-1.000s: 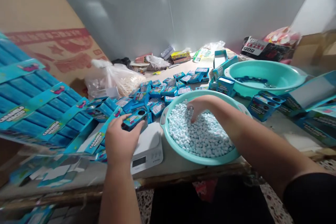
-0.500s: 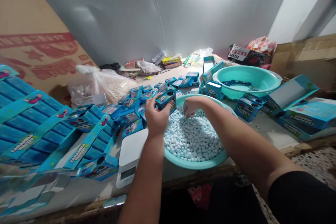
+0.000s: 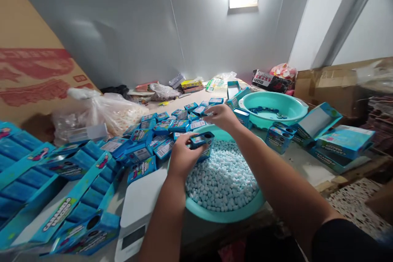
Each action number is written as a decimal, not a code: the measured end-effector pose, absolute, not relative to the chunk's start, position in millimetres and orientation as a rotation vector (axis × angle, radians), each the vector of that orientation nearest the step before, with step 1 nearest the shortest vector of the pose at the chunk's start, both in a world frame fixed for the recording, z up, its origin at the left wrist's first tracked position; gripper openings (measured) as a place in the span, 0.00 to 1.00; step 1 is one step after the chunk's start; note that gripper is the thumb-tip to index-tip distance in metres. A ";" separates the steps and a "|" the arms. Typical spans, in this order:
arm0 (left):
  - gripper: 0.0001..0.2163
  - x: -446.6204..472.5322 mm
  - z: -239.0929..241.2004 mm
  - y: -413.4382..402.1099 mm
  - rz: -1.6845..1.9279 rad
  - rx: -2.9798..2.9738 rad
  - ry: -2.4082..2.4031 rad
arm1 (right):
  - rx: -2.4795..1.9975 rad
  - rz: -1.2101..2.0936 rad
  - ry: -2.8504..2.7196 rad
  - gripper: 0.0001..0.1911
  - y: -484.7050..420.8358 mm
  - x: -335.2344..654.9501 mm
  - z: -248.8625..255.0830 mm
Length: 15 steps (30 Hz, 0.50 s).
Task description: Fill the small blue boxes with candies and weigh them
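in the head view our left hand (image 3: 181,156) is closed round a small blue box (image 3: 201,140), thumb and fingers clamped on its sides and its holed top facing up. the box hangs just above the near-left part of the teal basin (image 3: 215,215), over the pale blue candies (image 3: 221,180) that fill it. our right hand (image 3: 222,116) reaches past the basin's far rim, fingers bent toward the loose boxes (image 3: 166,125) scattered there; we cannot tell whether it pinches anything. just left of the basin sits a white scale (image 3: 138,202), close against its rim. beyond the right hand a second basin (image 3: 291,110) holds a few dark bits, with upright boxes (image 3: 278,137) before it and open cartons (image 3: 325,131) to its right. stacked display trays (image 3: 61,196) crowd the left of the bench (image 3: 297,163), with a plastic bag (image 3: 104,112) behind them. the only bare room lies on the bench right of the candy basin, whose near rim sits at the bench's front edge.
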<state>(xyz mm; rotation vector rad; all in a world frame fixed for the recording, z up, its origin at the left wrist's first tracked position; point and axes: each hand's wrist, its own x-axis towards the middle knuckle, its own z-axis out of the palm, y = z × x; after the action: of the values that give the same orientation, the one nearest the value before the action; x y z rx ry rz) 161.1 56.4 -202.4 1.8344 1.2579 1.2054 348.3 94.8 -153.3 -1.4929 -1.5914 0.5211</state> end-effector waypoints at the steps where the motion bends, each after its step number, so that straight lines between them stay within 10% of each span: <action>1: 0.23 160.9 -202.2 56.4 1.207 1.825 1.270 | -1.434 0.545 -1.558 0.20 94.9 345.9 -154.5; 15: 0.23 159.0 -199.3 54.4 1.267 1.654 1.390 | -1.438 0.314 -1.823 0.14 88.7 322.3 -162.0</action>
<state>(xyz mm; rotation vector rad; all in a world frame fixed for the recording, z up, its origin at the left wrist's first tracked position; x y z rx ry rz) 159.0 54.4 -199.3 1.6538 1.3898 1.2666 322.3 88.7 -162.0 -1.4381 -1.8228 0.3143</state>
